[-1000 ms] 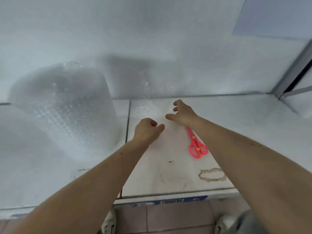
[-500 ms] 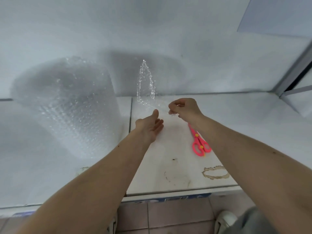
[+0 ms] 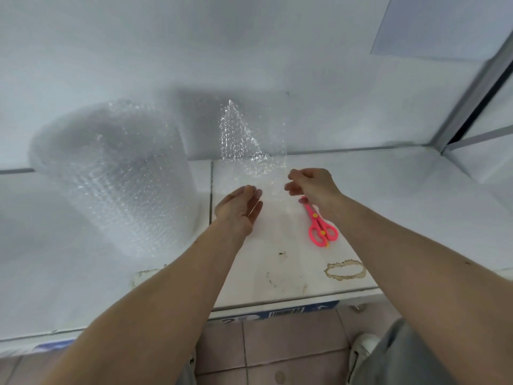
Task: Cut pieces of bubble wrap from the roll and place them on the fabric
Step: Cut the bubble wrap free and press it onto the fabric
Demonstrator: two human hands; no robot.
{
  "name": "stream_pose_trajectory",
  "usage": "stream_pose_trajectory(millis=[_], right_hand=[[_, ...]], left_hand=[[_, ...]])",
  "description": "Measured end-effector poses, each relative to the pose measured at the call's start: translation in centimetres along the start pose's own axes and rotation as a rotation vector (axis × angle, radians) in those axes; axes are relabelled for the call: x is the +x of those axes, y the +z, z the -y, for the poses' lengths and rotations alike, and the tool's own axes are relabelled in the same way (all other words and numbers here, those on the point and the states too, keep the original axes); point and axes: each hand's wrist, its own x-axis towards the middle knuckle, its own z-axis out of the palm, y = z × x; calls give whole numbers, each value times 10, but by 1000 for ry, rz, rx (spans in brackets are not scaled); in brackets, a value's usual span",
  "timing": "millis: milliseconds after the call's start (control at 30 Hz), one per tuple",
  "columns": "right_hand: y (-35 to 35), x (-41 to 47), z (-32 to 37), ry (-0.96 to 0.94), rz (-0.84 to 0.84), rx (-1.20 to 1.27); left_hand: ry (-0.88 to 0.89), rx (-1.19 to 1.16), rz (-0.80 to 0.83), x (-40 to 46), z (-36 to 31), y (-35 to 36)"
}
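A big roll of clear bubble wrap (image 3: 116, 184) stands upright on the left of the white table (image 3: 277, 279). A small cut piece of bubble wrap (image 3: 241, 140) is held upright above the table's middle, one top corner folded over. My right hand (image 3: 313, 187) pinches its lower right edge. My left hand (image 3: 236, 215) is open, palm turned right, fingertips at the piece's lower left edge. Pink scissors (image 3: 319, 226) lie shut on the table just below my right hand. White fabric (image 3: 55, 287) covers the surface left of the bare tabletop.
A white wall rises right behind the table. A grey metal frame (image 3: 472, 87) runs diagonally at the far right. A brown ring stain (image 3: 345, 270) marks the table near its front edge. Below are brown floor tiles (image 3: 277, 351) and a white shoe (image 3: 363, 348).
The piece of bubble wrap went from lying flat on the table to being lifted upright by my right hand. My left hand opened and turned its palm toward the piece.
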Motion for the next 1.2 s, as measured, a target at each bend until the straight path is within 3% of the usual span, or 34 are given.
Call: stream_pose_trajectory(millis=[167, 267, 767, 1100, 1200], right_hand=[[-29, -13, -22, -6, -78, -531], [-41, -23, -31, 66, -61, -714], [-40, -37, -34, 148, 20, -881], [-23, -47, -21, 1, 37, -1122], [-26, -49, -21, 35, 19, -1079]], left_hand=[[-15, -91, 20, -4, -3, 4], [-7, -96, 33, -5, -3, 6], [-54, -48, 81, 4, -6, 4], [-76, -61, 90, 5, -11, 8], [-79, -67, 87, 3, -14, 9]])
